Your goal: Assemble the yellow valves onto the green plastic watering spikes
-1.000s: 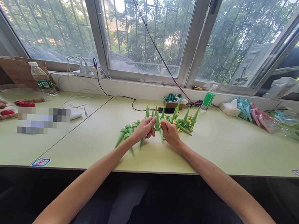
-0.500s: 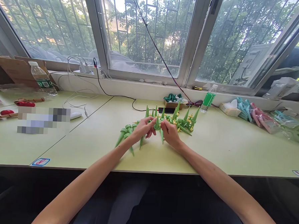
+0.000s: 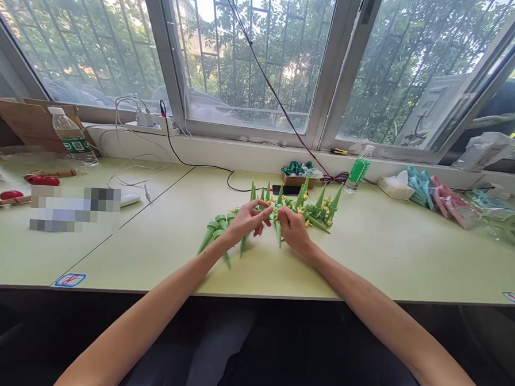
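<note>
Green plastic spikes sit mid-desk, bunched around both hands. Clock centre = where the hands meet, 12 = toward window.

Upright ones run 12 to 2, small yellow fittings among those at 2. More lie at 8, capped ends up-desk, tips toward the near edge. One spike sits between the hands, tip at 6.

Left hand: thumb and index bent toward each other, other fingers loosely curled, green parts right at the fingertips. Can't tell if it grips one.

Right hand: curled fist-like, thumb against index, knuckles just beside the left fingertips. Contents hidden, can't tell what it holds.

Just past the spikes at 12: dark phone, then cardboard box with shiny green stuff in it. Coiled cable and green-label bottle at 1. Tissue pack at 2, then blue, pink and bagged green plastic items out to 3.

Red balls with wooden sticks at 9, well apart. Clear bottle at 10, power strip at 11 on the sill. Desk is pale yellow-green.
</note>
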`<state>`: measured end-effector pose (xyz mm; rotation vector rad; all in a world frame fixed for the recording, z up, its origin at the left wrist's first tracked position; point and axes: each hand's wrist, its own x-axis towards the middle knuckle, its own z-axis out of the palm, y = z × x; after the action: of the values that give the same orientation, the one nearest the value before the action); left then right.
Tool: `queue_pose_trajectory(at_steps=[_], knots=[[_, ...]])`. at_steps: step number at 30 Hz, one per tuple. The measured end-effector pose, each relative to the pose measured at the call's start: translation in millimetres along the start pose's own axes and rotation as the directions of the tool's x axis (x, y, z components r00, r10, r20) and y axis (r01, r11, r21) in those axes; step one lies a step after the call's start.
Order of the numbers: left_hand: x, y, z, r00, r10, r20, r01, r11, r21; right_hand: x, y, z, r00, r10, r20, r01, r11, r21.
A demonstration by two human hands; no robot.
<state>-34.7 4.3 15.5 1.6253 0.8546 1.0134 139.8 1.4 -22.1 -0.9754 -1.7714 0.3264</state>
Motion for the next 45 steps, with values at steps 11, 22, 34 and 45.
queue_pose_trajectory(at_steps=[11,22,34,45], knots=[[0,-7,0.3,0.989,0.146,-0.021,-0.140,0.974,0.177,1,-1,0,0.998,0.053,-0.028,-0.052,0.999,0.009],[0,-9,1.7,0.949,0.312,-0.040,-0.272,0.879,0.392,3,2,2,0.996,0.073,-0.051,-0.072,0.997,0.017],[2,-8,7.9,0.954,0.288,-0.079,-0.231,0.879,0.417,2,-5,2,0.990,0.099,-0.097,-0.098,0.995,0.017],[5,-12,5.9,0.989,0.142,-0.035,-0.131,0.966,0.221,1,-5,0,0.992,0.070,-0.107,-0.071,0.997,-0.008]])
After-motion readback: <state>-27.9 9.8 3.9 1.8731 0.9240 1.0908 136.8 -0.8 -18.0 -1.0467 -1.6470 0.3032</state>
